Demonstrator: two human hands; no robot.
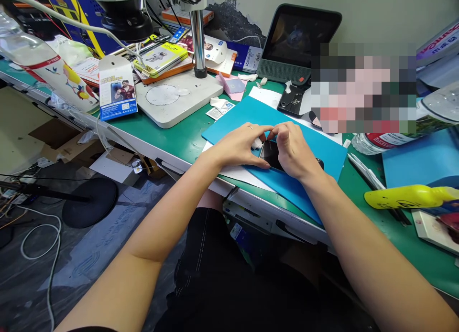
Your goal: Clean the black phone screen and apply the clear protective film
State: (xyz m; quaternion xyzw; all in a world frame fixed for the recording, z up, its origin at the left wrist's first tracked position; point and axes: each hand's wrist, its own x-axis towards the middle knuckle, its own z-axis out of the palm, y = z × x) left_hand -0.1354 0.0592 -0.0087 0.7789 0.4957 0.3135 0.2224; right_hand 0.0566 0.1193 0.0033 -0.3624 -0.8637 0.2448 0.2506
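A dark, glossy smartphone (pixel 271 153) lies on a blue work mat (pixel 244 117) in front of me. My left hand (pixel 241 144) spans the phone's left end, with the thumb on the near edge and the index finger on the far edge. Over the middle of the phone is my right hand (pixel 294 149), its fingers curled and the tips meeting near the far edge. Whatever those tips pinch is hidden. Some white crumpled tissue (pixel 256 143) shows beneath my left hand. The phone's right end pokes out past my right wrist.
A microscope stand's base (pixel 161 114) and an upright phone-picture box (pixel 118 91) stand left. Behind the mat are another dark phone (pixel 291 100) and a tablet-like screen (pixel 297 40). A yellow bottle (pixel 405 197), tweezers (pixel 366 172) and a clear bottle (pixel 376 141) are at right.
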